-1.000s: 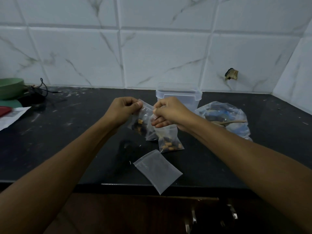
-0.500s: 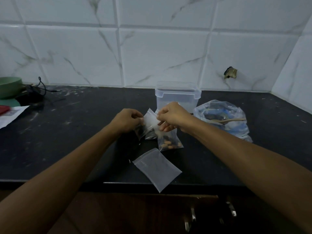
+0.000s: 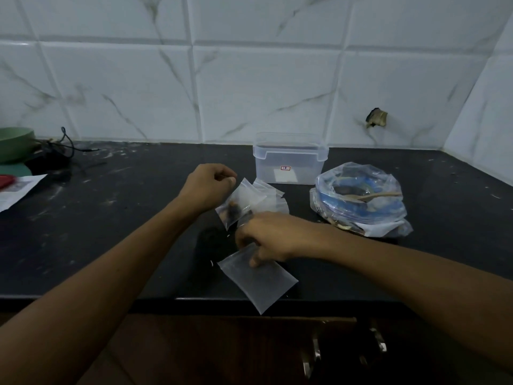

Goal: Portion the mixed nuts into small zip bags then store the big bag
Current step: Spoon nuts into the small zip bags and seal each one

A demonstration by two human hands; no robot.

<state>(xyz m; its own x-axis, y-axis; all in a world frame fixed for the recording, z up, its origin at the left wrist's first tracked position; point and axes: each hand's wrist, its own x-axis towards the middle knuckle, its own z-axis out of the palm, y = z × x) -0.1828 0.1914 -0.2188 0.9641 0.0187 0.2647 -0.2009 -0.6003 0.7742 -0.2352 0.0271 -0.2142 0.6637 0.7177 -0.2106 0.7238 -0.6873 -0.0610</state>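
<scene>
My left hand [image 3: 208,187] is curled and pinches the top corner of a small zip bag [image 3: 236,208] with dark nuts in it, holding it tilted just above the black counter [image 3: 111,232]. Lower down, the curled fingers of my right hand [image 3: 266,237] grip the top edge of an empty small zip bag [image 3: 261,282] that lies flat near the counter's front edge. Another small bag [image 3: 270,201] lies behind my right hand, partly hidden. The big bag of nuts [image 3: 361,215] sits open at the right with a wooden spoon [image 3: 374,195] inside.
A clear lidded plastic container [image 3: 288,162] stands by the tiled wall. At far left are a green bowl [image 3: 14,143], black cables [image 3: 65,151] and a sheet of paper [image 3: 19,188]. Cabinet handles [image 3: 313,354] show below the counter edge.
My right hand let go of the filled bag and dropped down to the empty bag near the front edge. The left hand lowered the filled bag toward the counter.
</scene>
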